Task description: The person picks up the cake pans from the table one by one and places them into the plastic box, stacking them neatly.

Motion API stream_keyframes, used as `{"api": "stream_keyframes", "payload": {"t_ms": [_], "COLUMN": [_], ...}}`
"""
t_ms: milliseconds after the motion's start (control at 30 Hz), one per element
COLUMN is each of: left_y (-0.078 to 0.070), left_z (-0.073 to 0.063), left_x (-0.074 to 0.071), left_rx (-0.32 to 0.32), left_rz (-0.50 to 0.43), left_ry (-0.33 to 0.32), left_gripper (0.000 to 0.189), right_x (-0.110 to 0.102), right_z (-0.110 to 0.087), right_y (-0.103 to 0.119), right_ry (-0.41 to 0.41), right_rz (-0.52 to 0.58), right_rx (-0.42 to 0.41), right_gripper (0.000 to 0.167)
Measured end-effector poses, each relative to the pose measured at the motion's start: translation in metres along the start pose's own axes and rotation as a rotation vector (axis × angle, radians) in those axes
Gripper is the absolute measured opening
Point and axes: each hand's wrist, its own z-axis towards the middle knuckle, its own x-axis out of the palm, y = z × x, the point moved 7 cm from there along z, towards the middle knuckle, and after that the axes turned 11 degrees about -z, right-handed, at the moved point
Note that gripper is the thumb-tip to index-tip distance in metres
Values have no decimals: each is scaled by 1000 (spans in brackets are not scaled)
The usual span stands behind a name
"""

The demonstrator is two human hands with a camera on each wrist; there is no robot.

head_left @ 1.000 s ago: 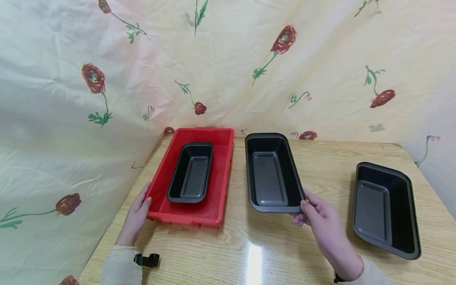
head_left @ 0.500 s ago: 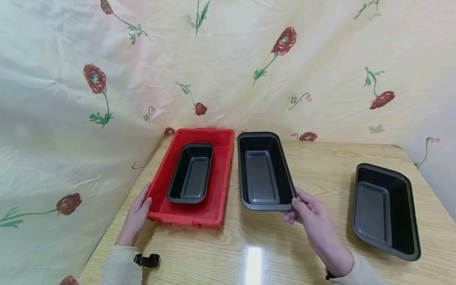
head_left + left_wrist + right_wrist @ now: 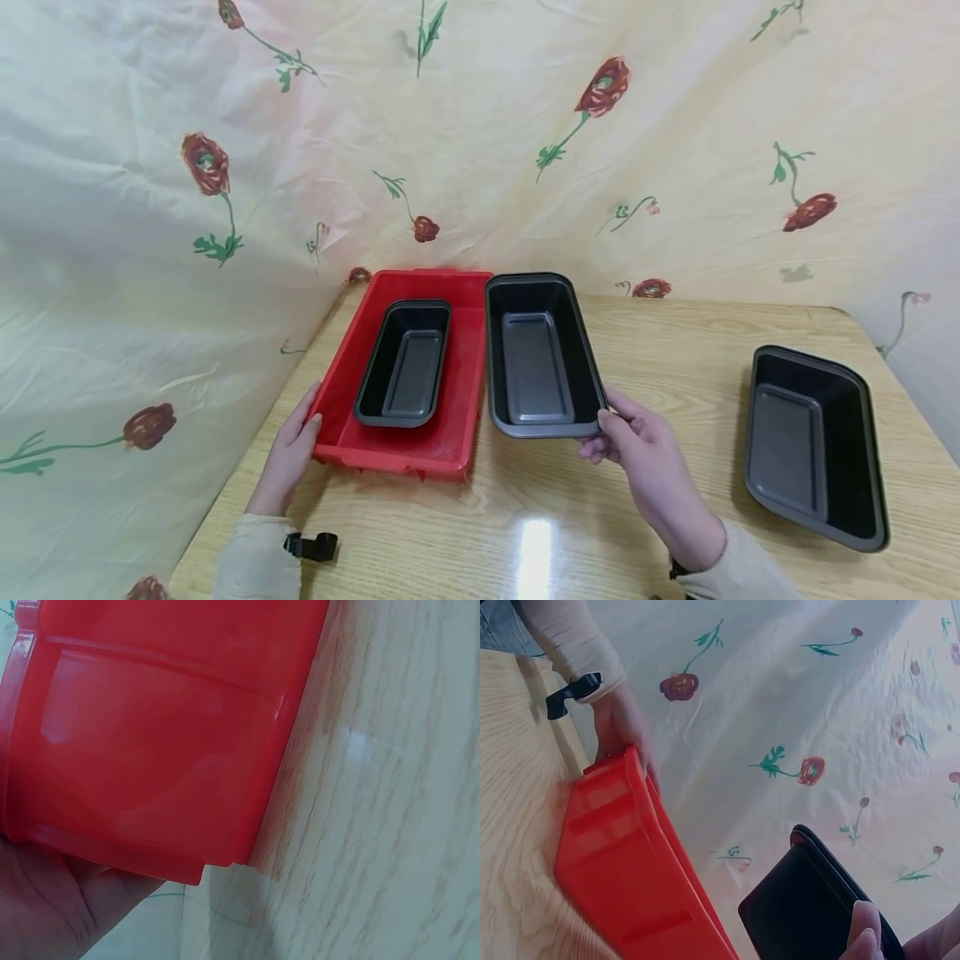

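Note:
My right hand (image 3: 652,467) pinches the near right corner of a black loaf pan (image 3: 536,367), thumb on the rim and fingers beneath it. In the right wrist view the underside of this loaf pan (image 3: 799,907) shows, raised beside the red tray (image 3: 630,855). Its left rim meets the tray's right edge in the head view. A smaller black loaf pan (image 3: 412,375) sits inside the red tray (image 3: 345,429). My left hand (image 3: 288,450) grips the tray's left side by the near corner; in the left wrist view the hand (image 3: 52,900) wraps its rim, fingers partly hidden.
Another black loaf pan (image 3: 787,450) stands on the wooden table (image 3: 420,542) at the right. Behind and to the left hangs a flower-printed cloth (image 3: 480,125). A black strap mount (image 3: 311,546) sticks out from the left wrist.
The right hand has carried its loaf pan leftward, from a gap beside the red tray up to the tray's right edge. The left hand and tray have stayed in place.

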Motion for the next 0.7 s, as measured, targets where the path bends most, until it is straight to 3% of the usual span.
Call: {"api": "stream_keyframes", "payload": {"t_ms": [700], "left_y": [-3], "left_z": [-2], "left_x": [1], "left_rx": [-17], "left_rz": [-4], "left_ry": [-12], "left_gripper": [55], "right_x": [34], "right_z": [21], "right_y": [2], "right_ry": [66], "right_rz": [48], "right_rx": [64], "right_gripper": [46]}}
